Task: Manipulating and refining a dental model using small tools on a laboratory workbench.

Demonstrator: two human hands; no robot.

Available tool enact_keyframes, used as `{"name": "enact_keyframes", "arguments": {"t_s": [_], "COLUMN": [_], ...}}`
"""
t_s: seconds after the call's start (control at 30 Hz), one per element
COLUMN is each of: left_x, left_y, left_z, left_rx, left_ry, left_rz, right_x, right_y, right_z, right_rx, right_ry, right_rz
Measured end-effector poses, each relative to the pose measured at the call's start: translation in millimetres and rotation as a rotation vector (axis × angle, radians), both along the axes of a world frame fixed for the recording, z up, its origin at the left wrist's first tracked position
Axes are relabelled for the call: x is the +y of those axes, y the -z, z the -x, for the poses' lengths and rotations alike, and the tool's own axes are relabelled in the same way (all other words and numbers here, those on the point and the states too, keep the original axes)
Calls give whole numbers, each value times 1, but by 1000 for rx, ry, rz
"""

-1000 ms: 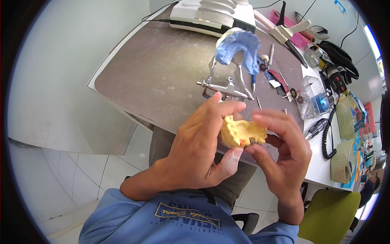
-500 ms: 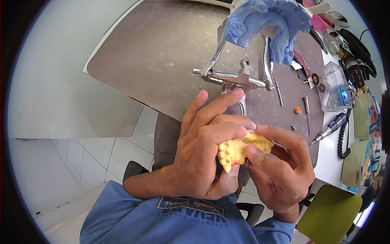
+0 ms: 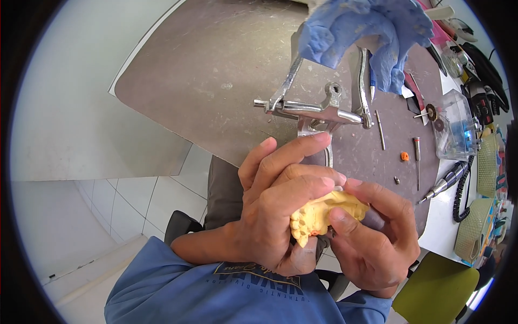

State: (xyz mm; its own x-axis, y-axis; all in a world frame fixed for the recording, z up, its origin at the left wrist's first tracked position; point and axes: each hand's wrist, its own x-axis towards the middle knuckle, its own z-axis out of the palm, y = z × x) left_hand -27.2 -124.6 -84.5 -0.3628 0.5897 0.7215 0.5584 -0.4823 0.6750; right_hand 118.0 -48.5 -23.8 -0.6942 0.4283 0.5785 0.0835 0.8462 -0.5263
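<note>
Since a second ago, the right hand [image 3: 375, 240] has moved its thumb from the lower edge of the arch-shaped yellow plaster dental model [image 3: 324, 213] up onto its face; the head view has also come closer to the work.

Nearest is the person's blue shirt [image 3: 243, 302]. Just beyond it, both hands hold the model in the air, off the near edge of the grey-brown desk [image 3: 216, 81]. The left hand [image 3: 264, 210] wraps its left end, fingers curved over the far side and thumb underneath, closed on it with two upper fingers loosely extended. The right hand's fingers pinch the other end, thumb in front and forefinger at the far rim. An orange-red spot [image 3: 315, 233] shows low on the model.

Past the fingers, a silver metal hinged frame [image 3: 318, 112] stands inside the desk's near edge, a blue plaster dental arch [image 3: 372, 19] at its upper end. To its right lie a small dark bit [image 3: 396, 180], a slim metal rod [image 3: 380, 129], an orange lump [image 3: 404, 156] and a thin metal screwdriver-like tool [image 3: 417, 156]. Along the desk's right edge are a dark-and-silver handpiece [image 3: 448, 179] and a clear plastic box [image 3: 456, 124]; farther right stand pale green woven baskets [image 3: 474, 227].
</note>
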Motion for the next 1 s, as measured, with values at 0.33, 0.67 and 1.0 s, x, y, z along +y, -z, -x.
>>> {"name": "enact_keyframes", "arguments": {"t_s": [0.33,0.67,1.0], "left_x": [2,13,14], "left_y": [-24,-24,-22], "left_z": [29,45,44], "left_rx": [438,464,435], "left_ry": [48,83,85], "left_rz": [107,57,37], "right_x": [-13,-2,-4], "right_y": [-26,-15,-13], "right_z": [-3,7,10], "right_rx": [-177,79,114], "right_ry": [216,170,188], "right_rz": [-247,-195,-259]}}
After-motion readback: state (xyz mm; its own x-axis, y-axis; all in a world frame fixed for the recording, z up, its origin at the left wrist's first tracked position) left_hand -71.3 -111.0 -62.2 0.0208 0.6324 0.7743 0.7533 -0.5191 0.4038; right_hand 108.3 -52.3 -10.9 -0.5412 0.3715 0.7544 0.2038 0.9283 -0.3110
